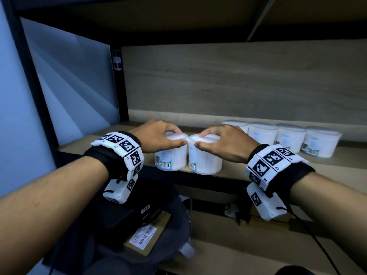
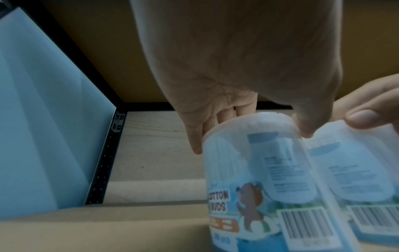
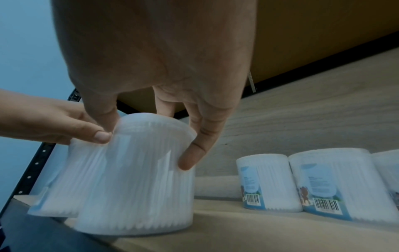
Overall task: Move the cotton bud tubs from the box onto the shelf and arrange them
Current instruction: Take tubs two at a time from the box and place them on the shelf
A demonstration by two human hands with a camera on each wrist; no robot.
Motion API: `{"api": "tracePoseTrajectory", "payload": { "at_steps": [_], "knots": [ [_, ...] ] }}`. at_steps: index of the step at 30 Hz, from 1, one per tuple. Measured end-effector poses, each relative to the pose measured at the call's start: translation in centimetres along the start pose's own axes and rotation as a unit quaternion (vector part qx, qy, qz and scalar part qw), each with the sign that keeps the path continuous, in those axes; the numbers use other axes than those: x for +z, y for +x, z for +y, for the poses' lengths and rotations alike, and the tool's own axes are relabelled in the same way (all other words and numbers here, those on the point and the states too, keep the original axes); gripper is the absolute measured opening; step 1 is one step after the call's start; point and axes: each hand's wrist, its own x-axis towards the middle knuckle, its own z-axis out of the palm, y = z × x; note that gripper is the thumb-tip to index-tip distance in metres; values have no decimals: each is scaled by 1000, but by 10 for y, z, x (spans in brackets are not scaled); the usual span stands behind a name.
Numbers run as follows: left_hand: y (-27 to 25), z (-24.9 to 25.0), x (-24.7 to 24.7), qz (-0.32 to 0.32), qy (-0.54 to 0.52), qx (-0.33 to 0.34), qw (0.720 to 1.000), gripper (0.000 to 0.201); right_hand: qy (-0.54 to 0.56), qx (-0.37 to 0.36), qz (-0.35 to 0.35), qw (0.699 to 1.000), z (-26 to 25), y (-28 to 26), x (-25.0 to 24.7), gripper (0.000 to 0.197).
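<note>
Two clear cotton bud tubs stand side by side at the front edge of the wooden shelf (image 1: 327, 163). My left hand (image 1: 158, 135) grips the left tub (image 1: 170, 157) from above by its lid; in the left wrist view that tub (image 2: 259, 179) shows a bear label and barcode. My right hand (image 1: 224, 141) grips the right tub (image 1: 204, 159) the same way, fingers curled round its rim (image 3: 138, 162). Both thumbs nearly meet between the tubs. Several more tubs (image 1: 288, 137) stand in a row further back to the right, and this row (image 3: 323, 184) also shows in the right wrist view.
A black upright post (image 1: 119, 84) and a pale side panel (image 1: 69, 80) close the shelf on the left. Another board (image 1: 178, 16) hangs overhead. Below lie a dark bag (image 1: 119, 235) with a labelled cardboard box (image 1: 147, 233) and a lower shelf (image 1: 258, 245).
</note>
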Motion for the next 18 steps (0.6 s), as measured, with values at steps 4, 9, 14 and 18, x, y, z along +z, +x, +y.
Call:
{"api": "tracePoseTrajectory", "payload": {
  "at_steps": [4, 9, 14, 18],
  "knots": [
    [-1, 5, -2, -12, 43, 4, 999, 46, -14, 10, -15, 1000, -6, -4, -5, 61],
    [-10, 16, -11, -23, 100, 27, 994, 50, -23, 19, 21, 999, -19, -7, -5, 41],
    [-18, 23, -15, -26, 133, 42, 990, 52, -64, -17, 49, 997, -37, -18, -12, 18],
    [-20, 26, -12, -26, 148, 38, 988, 56, -83, -20, 38, 996, -44, -24, -14, 38]
  ]
}}
